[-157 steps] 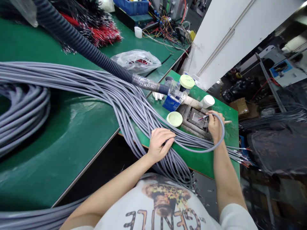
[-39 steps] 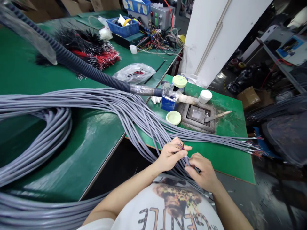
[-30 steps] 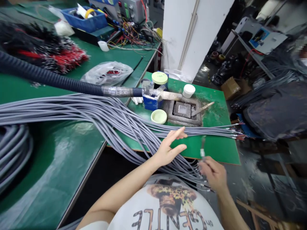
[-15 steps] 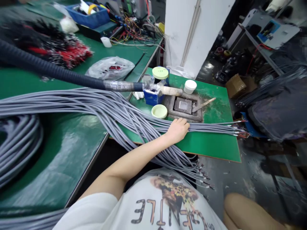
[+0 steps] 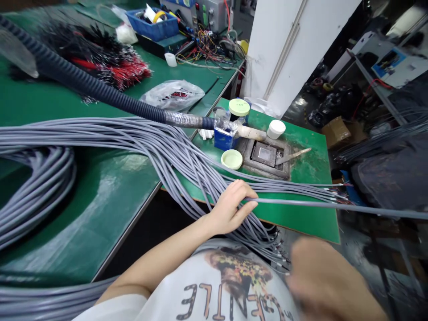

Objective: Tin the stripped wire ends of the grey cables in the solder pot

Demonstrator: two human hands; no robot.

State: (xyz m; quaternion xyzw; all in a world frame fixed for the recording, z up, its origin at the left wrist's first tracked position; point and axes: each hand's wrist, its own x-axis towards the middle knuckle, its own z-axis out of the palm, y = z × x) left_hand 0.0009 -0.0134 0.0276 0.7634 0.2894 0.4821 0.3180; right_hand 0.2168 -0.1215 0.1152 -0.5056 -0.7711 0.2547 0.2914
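My left hand point(image 5: 234, 205) pinches one grey cable point(image 5: 301, 203) between thumb and fingers. This cable runs on to the right, past the edge of the view. Under and behind the hand lies a thick bundle of grey cables point(image 5: 180, 149). Some of its stripped ends point(image 5: 337, 194) rest near the right side of the small green table, while others point(image 5: 277, 254) hang off the front edge. My right hand point(image 5: 314, 267) is low on the right, in front of my shirt. Motion smears it, so its fingers cannot be made out.
On the small green table point(image 5: 310, 223) are a solder pot point(image 5: 266, 154) with a flat scraper point(image 5: 294, 156), a pale green lid point(image 5: 232, 159), a white jar point(image 5: 276, 129) and a blue box point(image 5: 224, 139). A black hose point(image 5: 110, 91) crosses above the larger bench.
My left hand has moved slightly left and down, and a single cable now stretches right from it. My right hand has come up from the lower right. The view has shifted a little.
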